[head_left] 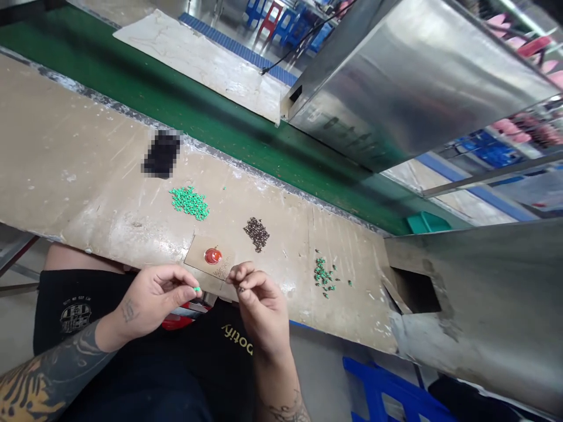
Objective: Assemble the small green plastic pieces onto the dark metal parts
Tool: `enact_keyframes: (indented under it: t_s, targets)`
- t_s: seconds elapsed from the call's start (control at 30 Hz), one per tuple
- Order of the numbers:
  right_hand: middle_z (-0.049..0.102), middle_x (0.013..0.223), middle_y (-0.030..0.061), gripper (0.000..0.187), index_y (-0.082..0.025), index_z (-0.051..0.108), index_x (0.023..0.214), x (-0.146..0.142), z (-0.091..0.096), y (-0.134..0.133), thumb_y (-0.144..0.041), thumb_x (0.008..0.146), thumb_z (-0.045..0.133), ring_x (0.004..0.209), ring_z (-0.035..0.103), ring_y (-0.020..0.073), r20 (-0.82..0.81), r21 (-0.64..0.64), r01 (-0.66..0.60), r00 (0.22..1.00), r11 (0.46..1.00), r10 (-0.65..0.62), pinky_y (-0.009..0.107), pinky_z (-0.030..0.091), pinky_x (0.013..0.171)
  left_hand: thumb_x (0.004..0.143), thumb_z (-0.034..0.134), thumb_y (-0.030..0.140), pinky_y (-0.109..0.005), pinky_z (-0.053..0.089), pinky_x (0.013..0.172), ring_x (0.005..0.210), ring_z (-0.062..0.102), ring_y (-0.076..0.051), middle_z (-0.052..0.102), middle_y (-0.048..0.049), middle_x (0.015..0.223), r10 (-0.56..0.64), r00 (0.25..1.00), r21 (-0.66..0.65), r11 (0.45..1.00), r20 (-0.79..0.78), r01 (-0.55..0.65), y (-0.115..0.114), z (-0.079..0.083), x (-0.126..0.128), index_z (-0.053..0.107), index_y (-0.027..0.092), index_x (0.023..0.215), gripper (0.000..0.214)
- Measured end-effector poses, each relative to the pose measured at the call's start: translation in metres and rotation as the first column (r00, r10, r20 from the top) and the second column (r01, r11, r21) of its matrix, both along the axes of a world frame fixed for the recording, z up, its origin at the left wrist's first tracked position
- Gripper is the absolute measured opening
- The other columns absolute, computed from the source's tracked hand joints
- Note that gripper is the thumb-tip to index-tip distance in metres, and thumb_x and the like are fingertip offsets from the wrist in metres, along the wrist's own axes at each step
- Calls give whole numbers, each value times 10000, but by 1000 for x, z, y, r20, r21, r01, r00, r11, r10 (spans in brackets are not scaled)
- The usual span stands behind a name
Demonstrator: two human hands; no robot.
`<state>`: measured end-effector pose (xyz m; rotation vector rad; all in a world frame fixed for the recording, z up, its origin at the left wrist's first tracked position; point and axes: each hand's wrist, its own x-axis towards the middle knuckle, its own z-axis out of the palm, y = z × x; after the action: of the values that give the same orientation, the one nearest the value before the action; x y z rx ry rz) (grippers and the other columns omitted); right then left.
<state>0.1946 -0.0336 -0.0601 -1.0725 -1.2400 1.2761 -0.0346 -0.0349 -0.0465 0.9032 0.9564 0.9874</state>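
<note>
my left hand (152,299) pinches a green cap (197,288) and my right hand (257,305) pinches a small dark part (240,288), close together over the near edge of the bench (88,164); i'd grip lightly at the fingertips and line them up squarely

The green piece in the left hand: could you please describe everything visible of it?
The green piece is tiny, bright green, plastic-looking; its shape is too small to tell. The fingers of the left hand pinch it at their tips, in the air by the near edge of the workbench, close to the right hand but apart from it.
</note>
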Motion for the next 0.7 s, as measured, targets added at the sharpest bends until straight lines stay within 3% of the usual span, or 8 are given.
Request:
enact_keyframes:
  t_s: [0.13, 0.37, 0.7]
  targets:
    - [574, 1009, 54, 205, -262, 624, 850, -20, 13, -24, -423, 895, 743, 1038, 638, 257, -180, -64, -60, 982, 996, 48, 458, 569, 909, 829, 815, 334, -301, 607, 744, 783, 724, -201, 766, -74, 817, -97, 989, 17, 995, 111, 96, -6, 6, 23, 788, 195, 809, 143]
    - [614, 1013, 57, 141, -268, 650, 885, -24, 24, -36, -384, 921, 722, 1066, 656, 261, -172, -31, -33, 985, 999, 27, 491, 562, 980, 838, 818, 326, -305, 580, 818, 840, 698, -189, 741, -64, 855, -155, 969, 30, 988, 195, 152, -9, 8, 33, 778, 206, 831, 127]
    - [618, 998, 56, 124, -256, 669, 880, -26, 29, -37, -356, 914, 735, 997, 667, 237, -147, -31, -23, 989, 999, 18, 448, 588, 923, 867, 779, 372, -320, 534, 750, 790, 637, -197, 700, -73, 819, -192, 980, 85, 979, 57, 186, -9, 11, 31, 767, 191, 826, 186]
